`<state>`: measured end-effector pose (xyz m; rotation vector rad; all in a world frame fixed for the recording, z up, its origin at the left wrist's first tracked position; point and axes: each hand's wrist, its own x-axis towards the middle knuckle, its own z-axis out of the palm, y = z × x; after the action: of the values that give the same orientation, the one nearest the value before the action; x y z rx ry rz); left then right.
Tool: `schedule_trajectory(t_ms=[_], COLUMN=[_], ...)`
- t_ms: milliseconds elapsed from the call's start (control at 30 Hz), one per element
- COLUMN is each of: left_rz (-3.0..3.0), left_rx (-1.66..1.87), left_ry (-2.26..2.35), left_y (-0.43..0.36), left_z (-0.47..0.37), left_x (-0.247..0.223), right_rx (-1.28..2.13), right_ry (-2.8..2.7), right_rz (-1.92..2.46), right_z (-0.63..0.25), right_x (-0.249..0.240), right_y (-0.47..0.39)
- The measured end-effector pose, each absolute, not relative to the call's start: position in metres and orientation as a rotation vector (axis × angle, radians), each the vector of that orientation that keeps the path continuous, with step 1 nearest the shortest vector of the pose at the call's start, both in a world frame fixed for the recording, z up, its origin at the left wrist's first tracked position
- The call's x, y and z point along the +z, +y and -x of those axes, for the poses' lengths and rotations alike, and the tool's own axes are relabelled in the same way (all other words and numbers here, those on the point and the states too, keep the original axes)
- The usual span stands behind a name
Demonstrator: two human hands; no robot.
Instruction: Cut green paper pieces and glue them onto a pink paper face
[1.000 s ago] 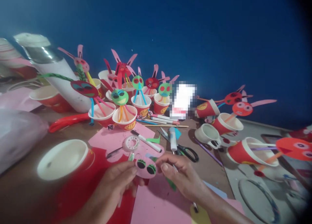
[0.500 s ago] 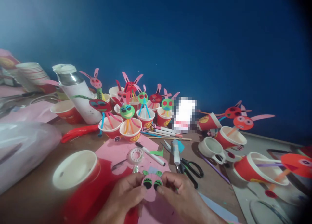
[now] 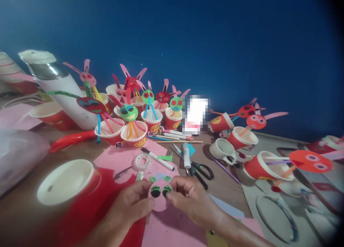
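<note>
A round pink paper face (image 3: pixel 160 200) with black eyes and green lids is held up between my two hands. My left hand (image 3: pixel 135 200) pinches its left edge, and my right hand (image 3: pixel 189 196) grips its right edge with the thumb beside the black eye. Under them lie pink paper (image 3: pixel 163 231) and red paper (image 3: pixel 104 189). Just beyond my fingers are a roll of clear tape (image 3: pixel 142 161), a black-and-white marker (image 3: pixel 158 158), a green paper scrap (image 3: pixel 166 156), a glue stick (image 3: pixel 186 155) and black-handled scissors (image 3: pixel 202 170).
Several red paper cups with paper-faced figures, such as a green face (image 3: pixel 129 112), line the back. A white flask (image 3: pixel 67 93) leans at left, near a paper cup (image 3: pixel 66 182). A white mug (image 3: pixel 222 150) and an orange-faced figure (image 3: pixel 310 161) stand at right.
The view has shifted right, so things appear further left and slightly higher. My right thumb has slid off the right eye, showing more of it. Both hands still hold the paper face.
</note>
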<state>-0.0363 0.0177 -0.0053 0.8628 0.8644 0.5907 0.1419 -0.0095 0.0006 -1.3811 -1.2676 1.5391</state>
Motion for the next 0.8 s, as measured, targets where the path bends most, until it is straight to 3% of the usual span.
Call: schedule_trajectory(t_ms=[300, 533, 800], left_rz=[-0.789, -0.703, -0.716], left_rx=[0.712, 0.737, 0.806], left_ry=[1.056, 1.04, 1.015], left_y=[0.024, 0.03, 0.04], left_z=[0.042, 0.045, 0.045], left_x=[-0.014, -0.015, -0.001], right_rx=[1.505, 1.141, 0.703], right_ry=[-1.295, -1.498, -2.224], right_rz=[1.347, 1.657, 1.803], right_z=[-0.168, -0.189, -0.184], right_x=[0.017, 0.025, 0.035], right_y=[-0.001, 0.011, 0.01])
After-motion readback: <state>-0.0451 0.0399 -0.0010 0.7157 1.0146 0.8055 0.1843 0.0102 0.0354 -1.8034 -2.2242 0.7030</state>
